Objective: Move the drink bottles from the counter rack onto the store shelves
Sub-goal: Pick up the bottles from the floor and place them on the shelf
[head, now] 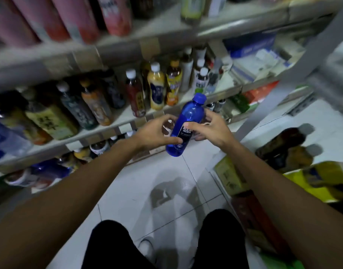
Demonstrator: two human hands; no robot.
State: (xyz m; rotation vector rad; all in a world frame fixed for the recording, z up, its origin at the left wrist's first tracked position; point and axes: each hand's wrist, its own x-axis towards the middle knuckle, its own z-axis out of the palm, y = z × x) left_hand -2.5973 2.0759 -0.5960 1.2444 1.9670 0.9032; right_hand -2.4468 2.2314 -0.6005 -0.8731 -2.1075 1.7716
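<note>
A blue soda bottle [188, 123] with a blue cap and a dark label is held upright, slightly tilted, in front of the shelves. My left hand [155, 133] grips its lower body from the left, thumb across the label. My right hand [211, 129] holds it from the right, thumb on the label's top edge. The middle store shelf [116, 121] behind it carries several drink bottles with white and orange caps. Dark bottles [283, 146] lie at the right on the counter rack side, blurred.
An upper shelf [108, 53] holds pink cans. A lower shelf [50, 171] has more bottles. A yellow package [322, 183] and boxes [230, 175] sit at the right. White floor tiles [147, 191] lie below, my dark trouser legs at the bottom.
</note>
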